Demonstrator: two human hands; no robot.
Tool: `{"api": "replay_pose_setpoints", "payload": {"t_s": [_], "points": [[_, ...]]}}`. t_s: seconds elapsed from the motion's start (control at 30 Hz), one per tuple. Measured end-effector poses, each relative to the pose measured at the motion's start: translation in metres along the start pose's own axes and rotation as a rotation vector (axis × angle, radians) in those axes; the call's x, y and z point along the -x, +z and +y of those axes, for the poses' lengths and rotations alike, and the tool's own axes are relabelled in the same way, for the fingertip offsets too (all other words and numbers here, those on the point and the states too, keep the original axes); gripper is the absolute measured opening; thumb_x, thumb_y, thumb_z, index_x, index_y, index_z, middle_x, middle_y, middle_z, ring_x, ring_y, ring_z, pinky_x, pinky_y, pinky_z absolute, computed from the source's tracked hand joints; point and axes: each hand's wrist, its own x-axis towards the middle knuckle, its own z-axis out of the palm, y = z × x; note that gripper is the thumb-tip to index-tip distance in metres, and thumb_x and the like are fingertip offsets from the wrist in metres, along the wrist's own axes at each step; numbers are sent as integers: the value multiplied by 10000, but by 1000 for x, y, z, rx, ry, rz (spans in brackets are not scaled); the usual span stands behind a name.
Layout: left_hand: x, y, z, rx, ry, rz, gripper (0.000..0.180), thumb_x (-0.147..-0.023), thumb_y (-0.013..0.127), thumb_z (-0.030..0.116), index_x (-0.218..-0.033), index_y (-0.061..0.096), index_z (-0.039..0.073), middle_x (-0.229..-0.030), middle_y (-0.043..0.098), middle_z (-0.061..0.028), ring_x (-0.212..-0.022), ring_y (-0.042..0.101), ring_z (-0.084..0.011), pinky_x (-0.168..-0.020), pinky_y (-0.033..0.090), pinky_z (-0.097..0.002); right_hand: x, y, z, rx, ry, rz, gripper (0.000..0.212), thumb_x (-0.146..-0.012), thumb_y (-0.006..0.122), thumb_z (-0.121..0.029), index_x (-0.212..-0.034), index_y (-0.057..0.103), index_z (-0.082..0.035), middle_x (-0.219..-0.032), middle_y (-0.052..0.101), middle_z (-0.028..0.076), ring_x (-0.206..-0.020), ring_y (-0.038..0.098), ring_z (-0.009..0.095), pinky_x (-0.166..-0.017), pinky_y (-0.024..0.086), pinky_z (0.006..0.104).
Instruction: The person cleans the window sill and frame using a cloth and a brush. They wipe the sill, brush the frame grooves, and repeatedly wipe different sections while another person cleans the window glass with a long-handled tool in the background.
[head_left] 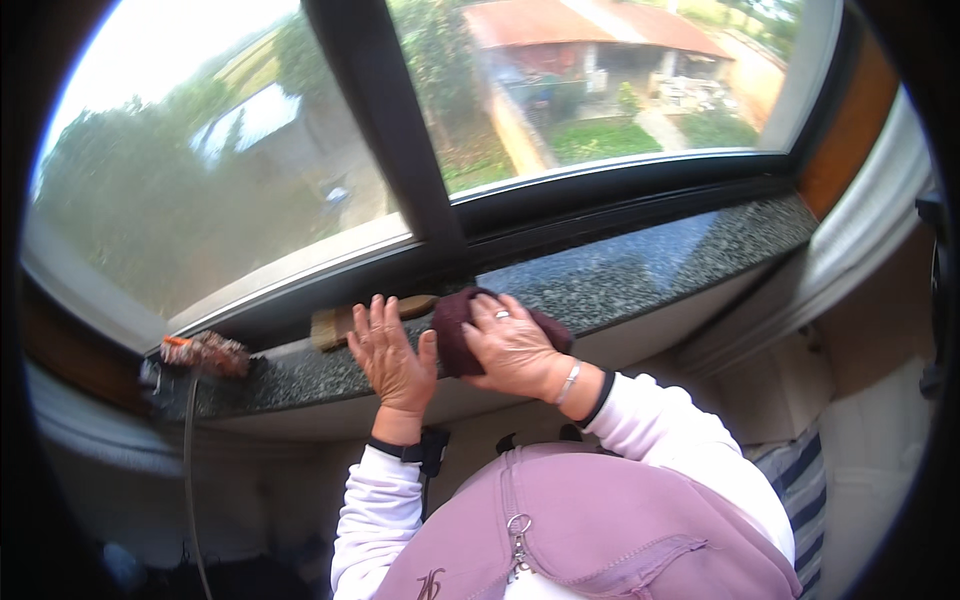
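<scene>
My right hand (pixel 512 345), wearing a ring and a bracelet, presses a bunched dark maroon cloth (pixel 455 330) onto the speckled granite windowsill (pixel 660 265). Its fingers lie over the top of the cloth, which sticks out on both sides. Just left of it, my left hand (pixel 393 360) is raised palm down with its fingers spread, holding nothing. Behind that hand lies a flat brush (pixel 327 330) with pale bristles and a wooden handle, partly hidden by my fingers. Whether the left fingertips touch the brush cannot be told.
A fluffy brown and white bundle (pixel 215 355) with an orange part sits at the sill's left end. A thin grey cord (pixel 190 450) hangs beside it. The dark window frame (pixel 390 130) rises behind the sill. A pale curtain (pixel 870 240) hangs at the right.
</scene>
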Motion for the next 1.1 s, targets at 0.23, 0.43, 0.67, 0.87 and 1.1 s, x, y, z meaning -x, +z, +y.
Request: {"api": "replay_pose_setpoints", "payload": {"t_s": [0.23, 0.43, 0.67, 0.87, 1.1], "points": [[-8, -1, -1, -107, 45, -48, 615, -865, 520, 452, -1330, 405, 66, -1430, 320, -131, -1367, 190, -348, -1061, 133, -586, 32, -21, 25, 74, 103, -37, 686, -709, 681, -468, -1116, 540, 66, -1219, 499, 255, -1219, 427, 359, -1064, 270, 443], [-17, -5, -3, -73, 29, -124, 587, -840, 576, 408, -1288, 460, 48, -1382, 395, -149, -1353, 221, -353, -1061, 150, -583, 106, -74, 119, 230, 415, 181, 570, -716, 696, -384, -1023, 545, 72, -1001, 584, 214, -954, 547, 354, -882, 391, 423], [-20, -10, 0, 12, -22, -148, 577, -831, 586, 405, -1258, 486, 30, -1328, 458, -168, -1324, 282, -361, -1061, 165, -575, 143, -135, 228, 370, 1082, 117, 596, -809, 558, -475, -1109, 539, 39, -1133, 579, 234, -1082, 543, 371, -940, 412, 436], [-22, -10, 2, 22, -45, -186, 558, -828, 588, 409, -1229, 513, 27, -1302, 479, -167, -1312, 304, -358, -1055, 183, -577, 54, -76, 170, 477, 867, -252, 559, -832, 538, -443, -1065, 517, 64, -1097, 561, 296, -1046, 544, 413, -913, 431, 469], [-20, -11, 1, 43, -52, -193, 533, -831, 583, 414, -1194, 542, 26, -1275, 501, -159, -1291, 337, -351, -1054, 192, -575, 8, -55, 84, 2, 240, -230, 275, -729, 652, -143, -944, 523, -30, -954, 577, 194, -950, 550, 387, -831, 445, 444]]}}
